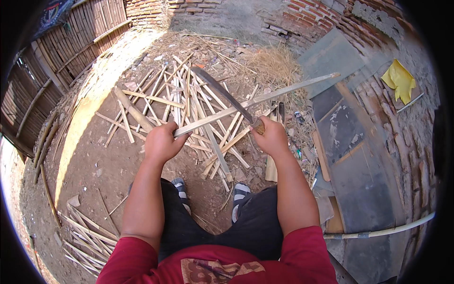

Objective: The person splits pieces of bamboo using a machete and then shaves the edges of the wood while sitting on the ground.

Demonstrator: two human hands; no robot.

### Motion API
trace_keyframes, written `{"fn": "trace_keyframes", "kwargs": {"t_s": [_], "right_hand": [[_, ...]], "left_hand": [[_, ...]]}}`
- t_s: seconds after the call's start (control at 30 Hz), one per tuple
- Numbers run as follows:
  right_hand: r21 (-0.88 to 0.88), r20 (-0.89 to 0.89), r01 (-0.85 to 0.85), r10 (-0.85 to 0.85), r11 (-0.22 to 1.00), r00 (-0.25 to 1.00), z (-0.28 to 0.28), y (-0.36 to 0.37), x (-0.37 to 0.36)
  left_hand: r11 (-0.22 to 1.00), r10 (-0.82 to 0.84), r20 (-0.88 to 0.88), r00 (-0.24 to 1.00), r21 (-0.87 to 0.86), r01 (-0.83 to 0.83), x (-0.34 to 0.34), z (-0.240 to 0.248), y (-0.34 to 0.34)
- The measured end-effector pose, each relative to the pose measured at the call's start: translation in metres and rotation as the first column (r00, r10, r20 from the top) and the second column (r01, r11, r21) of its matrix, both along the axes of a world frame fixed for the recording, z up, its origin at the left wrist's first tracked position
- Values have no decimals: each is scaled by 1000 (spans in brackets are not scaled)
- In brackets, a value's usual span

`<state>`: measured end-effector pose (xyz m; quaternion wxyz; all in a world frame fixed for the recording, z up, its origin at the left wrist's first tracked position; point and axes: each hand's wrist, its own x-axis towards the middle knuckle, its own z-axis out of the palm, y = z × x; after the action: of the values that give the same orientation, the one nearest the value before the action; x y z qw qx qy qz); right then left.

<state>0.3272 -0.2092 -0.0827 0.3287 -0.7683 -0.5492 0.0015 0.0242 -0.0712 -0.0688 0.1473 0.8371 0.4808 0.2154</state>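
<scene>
My left hand [162, 143] is closed round the near end of a long pale bamboo strip [288, 89], which slants away to the far right. In my right hand [272, 136] is the wooden handle of a machete [220, 89]. Its dark blade points to the far left and crosses over the strip; whether the two touch I cannot tell. Just beyond my left hand lies a thicker round bamboo piece [135, 110], its near end hidden by the hand. Below both hands, many cut bamboo strips [178, 90] are heaped on the dirt ground.
My sandalled feet [240, 191] stand near the heap. Another pile of thin strips [90, 239] lies at the lower left. Dark boards [359, 175] and a yellow sheet [399, 81] rest along the brick wall on the right. A bamboo fence [75, 40] stands at the far left.
</scene>
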Motion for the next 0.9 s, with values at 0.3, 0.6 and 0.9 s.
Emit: {"fn": "trace_keyframes", "kwargs": {"t_s": [0.3, 0.6, 0.9], "right_hand": [[-50, 61, -111, 114, 993, 992, 14, 5, -17], [-34, 31, -80, 81, 996, 996, 7, -2, -10], [23, 78, -56, 54, 998, 995, 7, 2, 1]], "left_hand": [[1000, -20, 53, 998, 3, 20, -1, -6, 1], [1000, -18, 90, 996, -12, 19, -6, -6, 7], [1000, -25, 91, 996, 14, 24, -10, -3, 6]]}}
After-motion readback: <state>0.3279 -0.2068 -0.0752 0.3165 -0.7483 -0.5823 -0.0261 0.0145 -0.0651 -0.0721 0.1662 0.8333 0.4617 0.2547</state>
